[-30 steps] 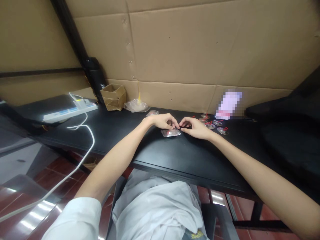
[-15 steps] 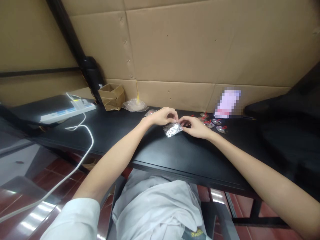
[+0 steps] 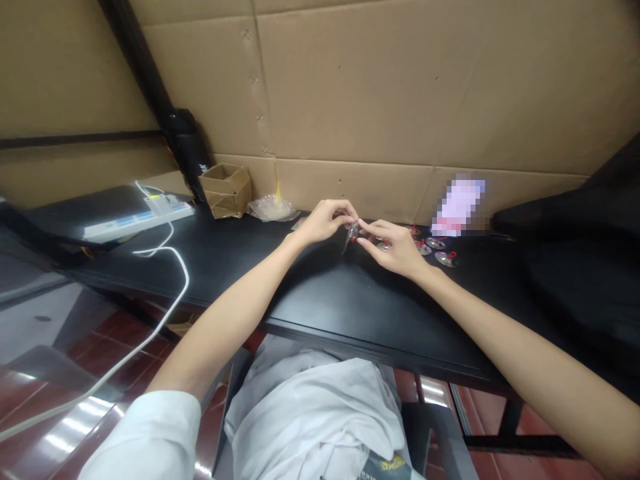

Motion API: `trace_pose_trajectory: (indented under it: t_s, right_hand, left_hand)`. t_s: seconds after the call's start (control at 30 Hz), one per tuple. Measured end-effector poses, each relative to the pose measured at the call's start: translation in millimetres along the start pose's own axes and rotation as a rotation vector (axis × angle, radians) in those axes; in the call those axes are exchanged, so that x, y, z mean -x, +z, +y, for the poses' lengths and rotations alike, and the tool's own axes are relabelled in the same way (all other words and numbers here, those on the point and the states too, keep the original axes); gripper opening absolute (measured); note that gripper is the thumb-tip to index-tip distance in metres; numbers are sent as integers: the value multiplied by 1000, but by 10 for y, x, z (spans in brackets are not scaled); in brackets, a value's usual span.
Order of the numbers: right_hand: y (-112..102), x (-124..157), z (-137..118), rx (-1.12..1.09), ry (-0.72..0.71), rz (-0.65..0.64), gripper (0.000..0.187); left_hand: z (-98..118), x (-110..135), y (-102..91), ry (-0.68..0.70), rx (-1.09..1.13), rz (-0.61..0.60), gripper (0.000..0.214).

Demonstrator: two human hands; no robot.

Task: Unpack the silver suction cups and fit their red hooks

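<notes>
At the centre of the frame both hands met just above the black worktop (image 3: 310,300). Between them hung a small clear packet (image 3: 351,236), turned nearly edge-on to the camera, so what it held could not be made out. The left hand (image 3: 323,225) came in from the lower left, its fingers (image 3: 344,215) curled down and pinched on the packet's upper edge. The right hand (image 3: 399,249) came in from the lower right, its fingers (image 3: 374,227) stretched toward the left hand and nipping the packet's right side. The packet sat between the two sets of fingertips, lifted clear of the worktop's surface.

Just behind and to the right of the right hand, a scatter of small round silvery pieces with red tags (image 3: 444,259) lay on the worktop, close to a pixelated pink patch (image 3: 459,207) by the cardboard wall (image 3: 400,100). To the left of the hands, against the wall, lay a crumpled clear plastic bag (image 3: 273,209), and beside that stood a small open cardboard box (image 3: 226,191). Further left a white power strip (image 3: 139,219) rested on the worktop, its white cable (image 3: 173,293) looping off the near edge toward the lower left of the frame.
</notes>
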State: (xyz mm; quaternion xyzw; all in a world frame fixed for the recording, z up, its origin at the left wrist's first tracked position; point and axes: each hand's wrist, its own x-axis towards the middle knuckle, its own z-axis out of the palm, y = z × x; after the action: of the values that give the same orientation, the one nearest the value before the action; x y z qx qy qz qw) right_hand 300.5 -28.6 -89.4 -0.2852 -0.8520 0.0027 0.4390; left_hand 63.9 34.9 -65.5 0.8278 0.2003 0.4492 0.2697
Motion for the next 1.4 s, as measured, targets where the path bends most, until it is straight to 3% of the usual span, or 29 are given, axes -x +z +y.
trace_pose_trajectory:
  t_s: [0.1, 0.17, 0.3, 0.43, 0.77, 1.03, 1.23, 1.4]
  right_hand:
    - [30, 3, -46, 13, -37, -43, 15]
    - [62, -2, -75, 20, -30, -30, 18]
    - [98, -27, -92, 24, 37, 113, 35]
    - [85, -21, -45, 19, 48, 91, 31]
    - [93, -5, -40, -17, 72, 125, 18]
    - [54, -5, -41, 15, 52, 33, 16]
    - [188, 13, -85, -6, -73, -219, 11]
    - [202, -24, -89, 19, -55, -194, 7]
  left_hand:
    - [-42, -8, -1, -1, 33, 45, 11]
    - [-67, -10, -2, -8, 69, 39, 14]
    - [-93, 0, 20, -38, 123, -41, 18]
    - [-103, 27, 71, -73, 135, -88, 19]
    - [-112, 50, 146, -62, 42, -70, 14]
    - [-177, 30, 219, -92, 69, -7, 9]
    - [-362, 43, 114, -179, 81, 136, 3]
    - [-458, 26, 69, -292, 216, 190, 9]
